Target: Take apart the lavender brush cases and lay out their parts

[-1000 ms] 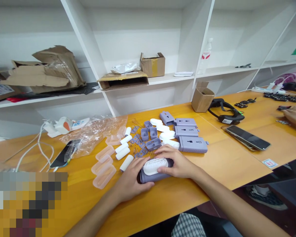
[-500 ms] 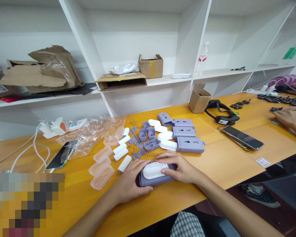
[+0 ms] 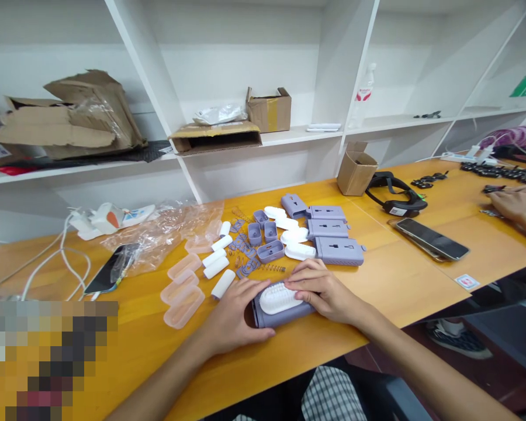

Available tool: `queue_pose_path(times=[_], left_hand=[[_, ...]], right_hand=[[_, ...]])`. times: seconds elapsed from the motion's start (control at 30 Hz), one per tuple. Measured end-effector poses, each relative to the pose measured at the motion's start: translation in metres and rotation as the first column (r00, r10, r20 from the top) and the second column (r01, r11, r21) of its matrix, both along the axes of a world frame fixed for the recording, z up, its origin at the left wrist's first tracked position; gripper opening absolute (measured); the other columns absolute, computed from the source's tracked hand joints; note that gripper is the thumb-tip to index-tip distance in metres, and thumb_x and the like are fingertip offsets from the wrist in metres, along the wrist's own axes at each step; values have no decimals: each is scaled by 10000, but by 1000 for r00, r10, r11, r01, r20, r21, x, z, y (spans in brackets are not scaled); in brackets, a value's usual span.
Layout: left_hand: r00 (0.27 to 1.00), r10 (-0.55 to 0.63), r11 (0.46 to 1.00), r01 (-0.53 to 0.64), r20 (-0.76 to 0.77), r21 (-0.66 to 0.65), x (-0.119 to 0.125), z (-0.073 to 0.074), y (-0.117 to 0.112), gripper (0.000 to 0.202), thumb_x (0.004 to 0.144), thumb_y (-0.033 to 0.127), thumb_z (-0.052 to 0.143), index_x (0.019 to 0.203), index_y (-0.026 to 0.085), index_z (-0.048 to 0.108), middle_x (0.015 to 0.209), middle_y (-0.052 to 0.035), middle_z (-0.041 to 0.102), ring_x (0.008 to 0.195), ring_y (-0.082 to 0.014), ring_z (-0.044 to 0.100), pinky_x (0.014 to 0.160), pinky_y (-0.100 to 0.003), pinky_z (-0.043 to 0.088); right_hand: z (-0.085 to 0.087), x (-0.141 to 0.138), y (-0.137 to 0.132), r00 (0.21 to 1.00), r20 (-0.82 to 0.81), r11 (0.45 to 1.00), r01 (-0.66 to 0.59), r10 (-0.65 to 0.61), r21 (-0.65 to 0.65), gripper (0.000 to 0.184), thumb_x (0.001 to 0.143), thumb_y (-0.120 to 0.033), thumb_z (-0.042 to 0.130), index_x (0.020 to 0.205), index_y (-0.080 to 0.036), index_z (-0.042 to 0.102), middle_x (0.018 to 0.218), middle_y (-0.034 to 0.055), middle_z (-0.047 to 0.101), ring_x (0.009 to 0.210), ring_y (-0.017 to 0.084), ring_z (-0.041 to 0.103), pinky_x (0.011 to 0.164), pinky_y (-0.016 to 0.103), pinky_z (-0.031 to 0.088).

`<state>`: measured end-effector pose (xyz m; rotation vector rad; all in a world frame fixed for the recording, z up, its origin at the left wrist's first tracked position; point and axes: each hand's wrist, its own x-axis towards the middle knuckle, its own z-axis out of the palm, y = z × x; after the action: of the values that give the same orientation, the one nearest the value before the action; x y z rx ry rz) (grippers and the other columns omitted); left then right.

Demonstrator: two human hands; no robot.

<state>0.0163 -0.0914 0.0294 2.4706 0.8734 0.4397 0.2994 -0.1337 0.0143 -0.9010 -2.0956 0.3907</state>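
Near the table's front edge lies a purple plastic case with a white oval bristled brush head on top of it. My left hand is closed around the left end of the case, thumb along the near side and fingers along the far side. The fingers of my right hand hold the right end of the brush head and cover part of it. Just beyond are purple cups, small springs, white brush pieces and more purple cases.
White cylinders and translucent pink trays lie at the left, near crumpled plastic film and a phone. To the right are a black headset, another phone and another person's hands. White shelves stand behind.
The camera view has shifted slightly. My right hand's fingers have drawn closer together at the right end of the brush head; my left hand still holds the case.
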Motion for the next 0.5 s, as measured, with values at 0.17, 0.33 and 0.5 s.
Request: queue_pose_path(times=[0.17,0.33,0.5], left_hand=[[1000,-19,1000,20,19,-11,1,2,-4,898,695,453,934,1487,240,567,1391,-121,666,1257,-350,617,1120,-505,491],[997,-67,998,68,36,-11,2,3,-6,898,698,437,934,1492,250,559,1384,-117,669,1256,-352,618,1126,-523,483],[994,-97,995,98,52,-4,0,-2,-5,918,695,434,939,1505,249,548,1393,-121,666,1252,-356,623,1118,-525,490]], right_hand=[[0,6,-5,999,39,999,-13,11,51,243,1043,-264,649,1268,-280,740,1172,36,814,1207,288,620,1030,522,410],[26,4,-17,984,175,1000,27,-27,5,151,1046,-297,633,1142,-235,732,1149,69,755,1128,266,624,981,469,414],[48,-13,-18,907,405,993,110,-116,39,249,953,-440,740,954,-199,679,914,54,678,887,252,594,848,417,383]])
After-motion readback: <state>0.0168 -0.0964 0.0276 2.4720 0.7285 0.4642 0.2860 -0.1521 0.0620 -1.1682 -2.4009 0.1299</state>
